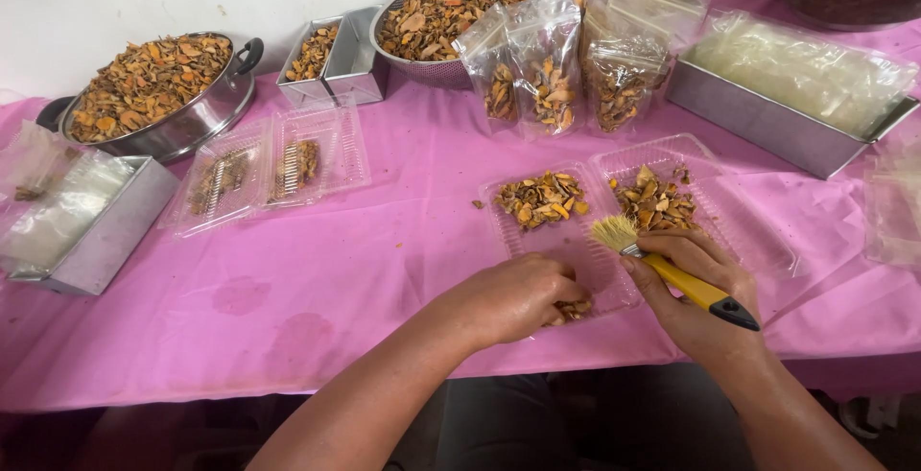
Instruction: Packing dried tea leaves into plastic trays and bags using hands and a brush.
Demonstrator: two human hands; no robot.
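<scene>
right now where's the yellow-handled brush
In the head view it is low and right of centre: the right hand holds the brush, bristles pointing up-left over the open clear plastic tray of dried slices, beside the left hand.

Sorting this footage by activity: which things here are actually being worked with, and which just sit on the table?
In use: left hand on dried slices; right hand holding yellow brush; open clear tray.

Lying about: pan, colander, filled bags, second clear tray, metal tins.
</scene>
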